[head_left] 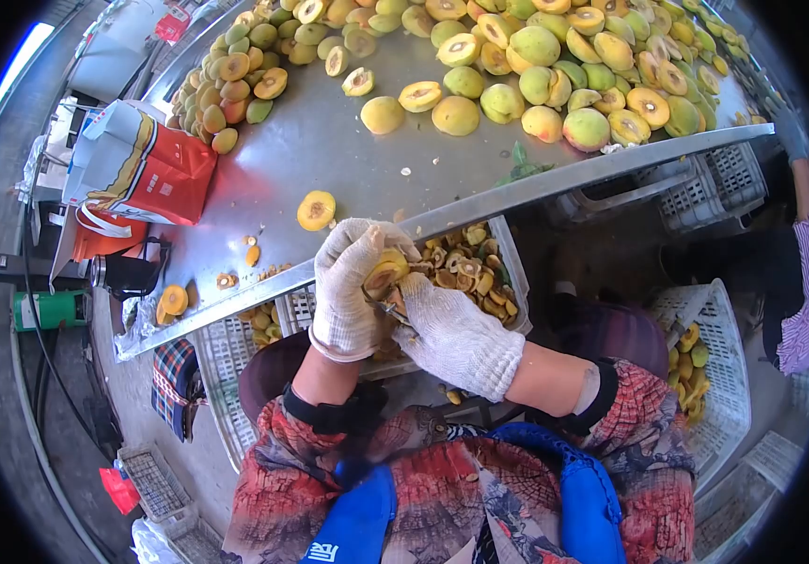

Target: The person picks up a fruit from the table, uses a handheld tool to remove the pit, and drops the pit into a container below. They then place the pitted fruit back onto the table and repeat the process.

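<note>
My left hand (353, 287), in a white knitted glove, is wrapped round a halved yellow fruit (384, 273) whose cut face shows. My right hand (456, 338), gloved too, is closed on a small metal tool (388, 307) that touches the fruit's lower edge; most of the tool is hidden by the fingers. Both hands meet just over the front edge of the metal table (329, 155). Below them a crate (510, 273) holds fruit pieces (470, 268). One cut fruit half (316, 211) lies on the table beyond my left hand.
Piles of whole and cut fruit (534, 47) cover the table's far side. A red and white bag (164, 174) stands at the left, near a dark mug (127, 274). White crates (719, 348) stand on the floor. At the far right is a person's striped sleeve (804, 291).
</note>
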Demonstrator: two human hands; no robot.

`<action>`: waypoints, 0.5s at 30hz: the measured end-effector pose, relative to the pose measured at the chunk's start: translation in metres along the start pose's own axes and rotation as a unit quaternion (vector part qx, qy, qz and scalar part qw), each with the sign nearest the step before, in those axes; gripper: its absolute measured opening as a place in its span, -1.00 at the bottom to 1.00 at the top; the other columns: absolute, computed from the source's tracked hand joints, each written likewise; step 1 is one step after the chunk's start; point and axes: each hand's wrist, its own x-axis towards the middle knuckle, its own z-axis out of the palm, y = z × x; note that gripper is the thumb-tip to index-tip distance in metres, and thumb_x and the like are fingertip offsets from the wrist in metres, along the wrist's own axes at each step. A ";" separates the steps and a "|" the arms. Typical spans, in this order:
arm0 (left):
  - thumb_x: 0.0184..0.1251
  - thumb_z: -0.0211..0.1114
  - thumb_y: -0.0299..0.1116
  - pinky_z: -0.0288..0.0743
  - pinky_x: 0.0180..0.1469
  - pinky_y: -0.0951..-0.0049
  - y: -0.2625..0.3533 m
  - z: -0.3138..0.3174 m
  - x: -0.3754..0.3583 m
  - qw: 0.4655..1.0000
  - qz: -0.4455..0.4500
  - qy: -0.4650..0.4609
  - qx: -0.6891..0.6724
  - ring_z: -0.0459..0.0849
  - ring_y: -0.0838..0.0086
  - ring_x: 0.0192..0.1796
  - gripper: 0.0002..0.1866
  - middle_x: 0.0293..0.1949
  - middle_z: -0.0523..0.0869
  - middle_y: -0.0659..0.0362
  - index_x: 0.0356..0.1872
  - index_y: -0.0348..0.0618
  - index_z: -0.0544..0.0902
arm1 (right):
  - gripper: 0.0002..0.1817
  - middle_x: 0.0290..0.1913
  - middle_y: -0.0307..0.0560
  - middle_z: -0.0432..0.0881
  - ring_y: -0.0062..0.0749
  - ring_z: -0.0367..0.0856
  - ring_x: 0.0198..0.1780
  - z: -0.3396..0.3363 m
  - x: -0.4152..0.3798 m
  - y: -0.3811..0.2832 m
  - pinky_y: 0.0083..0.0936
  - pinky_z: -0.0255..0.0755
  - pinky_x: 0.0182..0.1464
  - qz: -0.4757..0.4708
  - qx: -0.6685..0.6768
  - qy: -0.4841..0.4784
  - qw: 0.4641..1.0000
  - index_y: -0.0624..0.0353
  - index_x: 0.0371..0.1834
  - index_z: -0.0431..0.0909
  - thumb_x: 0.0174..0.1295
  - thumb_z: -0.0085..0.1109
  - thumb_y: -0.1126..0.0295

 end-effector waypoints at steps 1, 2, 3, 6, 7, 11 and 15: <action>0.27 0.20 -0.17 0.54 -0.13 0.34 -0.001 0.002 0.000 1.000 0.007 0.023 -0.009 0.63 0.34 -0.27 -0.72 -0.34 0.63 0.02 -0.26 -0.22 0.55 | -0.59 -0.16 0.31 0.56 0.20 0.57 -0.13 0.000 0.000 0.002 -0.11 0.50 -0.12 0.000 -0.015 0.001 1.000 0.33 0.00 0.41 0.17 0.15 0.27; 0.31 0.18 -0.20 0.55 -0.12 0.32 -0.004 0.002 0.001 0.999 0.021 0.033 -0.015 0.64 0.32 -0.25 -0.75 -0.32 0.64 0.05 -0.25 -0.20 0.54 | -0.58 -0.15 0.30 0.56 0.18 0.58 -0.13 0.000 0.000 0.004 -0.11 0.51 -0.11 0.001 -0.029 0.001 1.000 0.32 0.00 0.41 0.16 0.15 0.28; 0.32 0.18 -0.20 0.56 -0.12 0.32 -0.005 0.004 0.001 0.998 0.027 0.050 -0.024 0.64 0.32 -0.25 -0.75 -0.32 0.64 0.05 -0.26 -0.20 0.54 | -0.58 -0.14 0.29 0.55 0.16 0.58 -0.13 0.000 0.000 0.005 -0.11 0.51 -0.10 0.001 -0.043 0.001 0.999 0.32 0.00 0.41 0.15 0.15 0.28; 0.34 0.17 -0.22 0.56 -0.13 0.34 -0.004 0.009 0.000 0.994 0.040 0.089 -0.044 0.64 0.33 -0.25 -0.77 -0.33 0.64 0.06 -0.26 -0.20 0.55 | -0.71 -0.25 0.17 0.59 0.09 0.63 -0.21 0.001 0.000 0.005 -0.12 0.55 -0.21 -0.025 -0.100 0.051 0.993 0.21 -0.03 0.44 0.20 0.07 0.35; 0.35 0.16 -0.23 0.56 -0.14 0.36 -0.003 0.010 0.000 0.994 0.040 0.093 -0.045 0.64 0.33 -0.26 -0.78 -0.33 0.64 0.06 -0.25 -0.21 0.55 | -0.70 -0.23 0.15 0.60 0.03 0.64 -0.22 0.001 0.001 0.006 -0.16 0.55 -0.22 -0.026 -0.129 0.047 0.990 0.21 -0.05 0.46 0.18 0.08 0.34; 0.34 0.20 -0.34 0.54 -0.18 0.43 0.009 0.012 -0.002 0.994 0.012 0.093 -0.063 0.65 0.41 -0.31 -0.85 -0.39 0.67 0.10 -0.29 -0.23 0.58 | -0.72 -0.30 0.05 0.61 -0.17 0.67 -0.34 -0.006 0.007 -0.004 -0.29 0.56 -0.39 -0.014 -0.231 0.039 0.972 0.20 -0.11 0.51 0.14 0.09 0.34; 0.34 0.19 -0.28 0.57 -0.19 0.45 0.013 0.000 -0.005 0.995 0.006 0.092 0.042 0.65 0.42 -0.28 -0.81 -0.36 0.64 0.13 -0.28 -0.21 0.57 | -0.76 -0.48 -0.08 0.56 -0.26 0.63 -0.54 -0.014 0.007 -0.010 -0.34 0.49 -0.61 -0.063 -0.320 0.093 0.941 0.16 -0.13 0.52 0.15 0.06 0.38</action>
